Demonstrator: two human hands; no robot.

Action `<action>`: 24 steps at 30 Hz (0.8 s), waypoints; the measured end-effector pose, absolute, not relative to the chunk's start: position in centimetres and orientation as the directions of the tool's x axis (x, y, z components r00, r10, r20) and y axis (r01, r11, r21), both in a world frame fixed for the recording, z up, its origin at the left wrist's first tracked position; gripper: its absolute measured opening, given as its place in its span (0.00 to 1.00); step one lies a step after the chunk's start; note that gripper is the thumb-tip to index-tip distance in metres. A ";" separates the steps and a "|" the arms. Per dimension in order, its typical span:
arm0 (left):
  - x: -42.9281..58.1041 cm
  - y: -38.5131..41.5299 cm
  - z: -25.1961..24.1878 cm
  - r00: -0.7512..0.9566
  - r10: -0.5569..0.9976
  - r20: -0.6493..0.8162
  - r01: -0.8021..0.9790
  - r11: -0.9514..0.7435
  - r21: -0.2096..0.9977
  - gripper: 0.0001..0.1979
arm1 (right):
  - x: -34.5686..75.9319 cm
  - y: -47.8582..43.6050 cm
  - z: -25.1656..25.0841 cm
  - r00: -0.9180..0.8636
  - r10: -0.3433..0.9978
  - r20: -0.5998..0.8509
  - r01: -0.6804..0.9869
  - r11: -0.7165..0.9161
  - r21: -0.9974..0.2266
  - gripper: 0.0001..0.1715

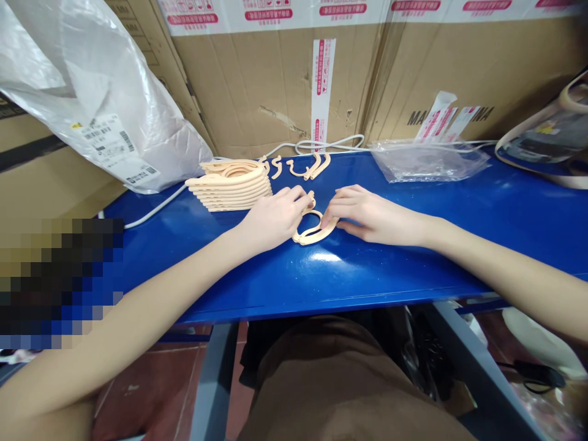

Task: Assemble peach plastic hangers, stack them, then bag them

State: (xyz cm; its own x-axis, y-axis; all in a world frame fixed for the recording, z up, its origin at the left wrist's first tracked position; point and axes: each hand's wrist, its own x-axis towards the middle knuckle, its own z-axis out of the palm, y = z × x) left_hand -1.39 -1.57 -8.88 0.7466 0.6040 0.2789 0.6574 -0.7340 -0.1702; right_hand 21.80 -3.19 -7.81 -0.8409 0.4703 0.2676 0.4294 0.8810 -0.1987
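Between my hands is a peach-coloured plastic folding hanger (318,235), its curved arms folded into a ring just over the blue tabletop. My left hand (281,215) grips its left side, fingers closed near the small hook part at the top. On the right side, my right hand (356,213) pinches the curved arm between thumb and fingers. Just left of my left hand lies a neat stack of similar hangers (232,187). Beyond my hands are loose hook pieces (276,166) and a pair of loose curved arms (320,165). My fingers cover parts of the held hanger.
Large cardboard boxes (257,79) stand along the back of the blue table (275,275). A white plastic parcel bag (133,116) leans at the left. A clear plastic bag (427,162) and a white cable (340,146) lie at the back; a transparent bag (551,128) stands far right.
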 end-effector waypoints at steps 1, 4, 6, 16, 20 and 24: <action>-1.4 -1.5 -9.0 0.746 0.605 0.279 0.658 -0.735 -0.167 0.13 | 21.9 -3.0 -7.8 -0.841 0.473 0.262 0.436 0.880 -0.189 0.14; -1.5 -1.3 -9.1 0.751 0.598 0.280 0.653 -0.735 -0.180 0.16 | 22.3 -2.5 -7.9 -0.834 0.486 0.261 0.456 0.874 -0.170 0.15; -1.5 -1.2 -9.1 0.759 0.588 0.279 0.643 -0.743 -0.186 0.18 | 22.5 -2.2 -7.9 -0.826 0.497 0.266 0.466 0.868 -0.171 0.15; -1.5 -0.9 -9.3 0.803 0.539 0.256 0.581 -0.803 -0.133 0.20 | 22.9 -1.1 -8.6 -0.775 0.529 0.346 0.511 0.846 -0.148 0.14; -1.5 -1.0 -9.1 0.803 0.537 0.260 0.582 -0.800 -0.145 0.18 | 23.0 -0.9 -9.1 -0.726 0.556 0.404 0.541 0.825 -0.163 0.13; -1.4 -1.1 -9.0 0.796 0.549 0.256 0.595 -0.788 -0.158 0.17 | 23.3 -0.6 -9.5 -0.676 0.607 0.417 0.586 0.787 -0.195 0.12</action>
State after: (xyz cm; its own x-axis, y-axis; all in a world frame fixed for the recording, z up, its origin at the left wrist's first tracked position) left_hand -1.43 -1.09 -8.99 0.7955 0.5493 0.2558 0.5949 -0.7881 -0.1580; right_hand 23.25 -0.57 -9.51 -0.6765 0.6072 0.4168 0.5858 0.7866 -0.1950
